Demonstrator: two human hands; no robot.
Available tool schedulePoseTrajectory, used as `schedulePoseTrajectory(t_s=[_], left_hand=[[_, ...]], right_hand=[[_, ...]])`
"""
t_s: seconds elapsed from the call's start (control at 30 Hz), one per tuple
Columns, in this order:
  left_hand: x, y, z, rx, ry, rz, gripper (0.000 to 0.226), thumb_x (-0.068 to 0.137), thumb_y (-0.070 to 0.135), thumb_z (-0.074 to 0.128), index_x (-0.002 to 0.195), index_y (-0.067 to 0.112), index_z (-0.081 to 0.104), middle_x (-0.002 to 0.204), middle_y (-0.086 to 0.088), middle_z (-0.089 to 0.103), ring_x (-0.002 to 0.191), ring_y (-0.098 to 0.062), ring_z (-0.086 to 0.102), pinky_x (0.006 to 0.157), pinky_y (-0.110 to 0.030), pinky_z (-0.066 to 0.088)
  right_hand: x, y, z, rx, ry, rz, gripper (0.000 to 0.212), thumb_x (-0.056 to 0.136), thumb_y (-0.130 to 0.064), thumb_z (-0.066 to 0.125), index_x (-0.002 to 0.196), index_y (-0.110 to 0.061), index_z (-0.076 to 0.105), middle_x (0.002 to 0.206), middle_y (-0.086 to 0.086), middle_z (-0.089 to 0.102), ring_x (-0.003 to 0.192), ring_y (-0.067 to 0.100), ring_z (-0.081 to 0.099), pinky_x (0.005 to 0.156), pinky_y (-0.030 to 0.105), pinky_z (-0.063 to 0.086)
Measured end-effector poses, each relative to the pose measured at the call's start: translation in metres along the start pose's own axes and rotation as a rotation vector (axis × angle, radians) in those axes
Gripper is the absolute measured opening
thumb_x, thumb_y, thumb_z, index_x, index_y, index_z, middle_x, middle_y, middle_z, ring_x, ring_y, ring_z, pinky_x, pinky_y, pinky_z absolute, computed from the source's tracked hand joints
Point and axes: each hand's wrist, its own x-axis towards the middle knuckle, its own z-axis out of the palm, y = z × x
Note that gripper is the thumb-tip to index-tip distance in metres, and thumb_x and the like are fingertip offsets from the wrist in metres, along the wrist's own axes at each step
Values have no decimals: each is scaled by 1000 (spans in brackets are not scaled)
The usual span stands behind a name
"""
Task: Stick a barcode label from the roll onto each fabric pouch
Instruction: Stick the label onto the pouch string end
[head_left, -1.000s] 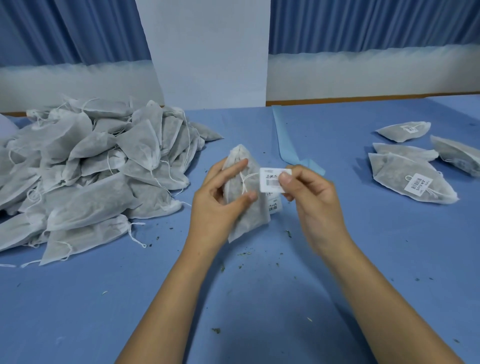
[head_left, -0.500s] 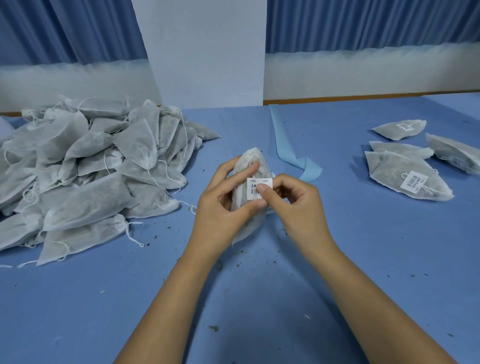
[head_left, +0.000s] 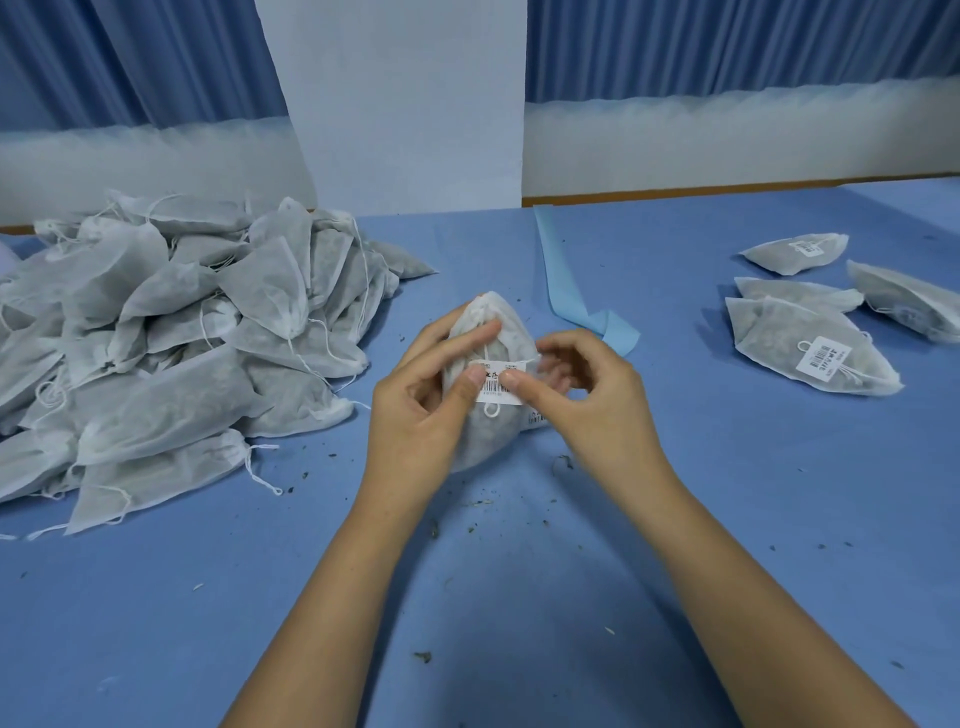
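L hand (head_left: 421, 410) fingers curl round pouch (head_left: 493, 332) over mid tabletop (head_left: 519, 597); long axis runs away from viewer, tied neck at far end. R hand (head_left: 592, 400) fingers pinch label (head_left: 498, 387) crosswise onto it. Blue tabletop w/ crumbs; blue curtains (head_left: 727, 47) behind.

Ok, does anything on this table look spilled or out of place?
Yes: dark dried flecks are scattered over the blue table around the held white fabric pouch, possibly leaked filling. A light blue backing strip also trails loose across the table, its near end folded over.
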Motion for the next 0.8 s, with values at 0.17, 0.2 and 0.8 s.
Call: schedulePoseTrajectory(t_s=[0.17, 0.2, 0.8], left_hand=[[1, 0, 4, -288, 74, -181, 54, 86, 7, 66, 134, 26, 49, 123, 4, 66, 111, -11, 65, 87, -24, 53], [1, 0, 4, -250, 104, -258, 53, 83, 16, 69, 132, 25, 51, 116, -1, 69, 103, -13, 67, 84, -26, 55], [17, 4, 72, 30, 256, -374, 37, 89, 28, 70, 63, 7, 56, 55, 6, 51, 55, -9, 46, 53, -27, 39]], right_hand=[[-4, 0, 3, 301, -64, 3, 15, 80, -11, 75, 72, -7, 63, 71, 9, 60, 70, 18, 56, 70, 32, 47], [-4, 1, 4, 309, -45, 2, 16, 80, -10, 75, 70, -7, 62, 71, 10, 59, 70, 19, 55, 69, 32, 46], [5, -7, -62, 157, -239, 192, 15, 81, -17, 74, 93, -9, 73, 89, 4, 75, 84, 17, 70, 78, 27, 54]])
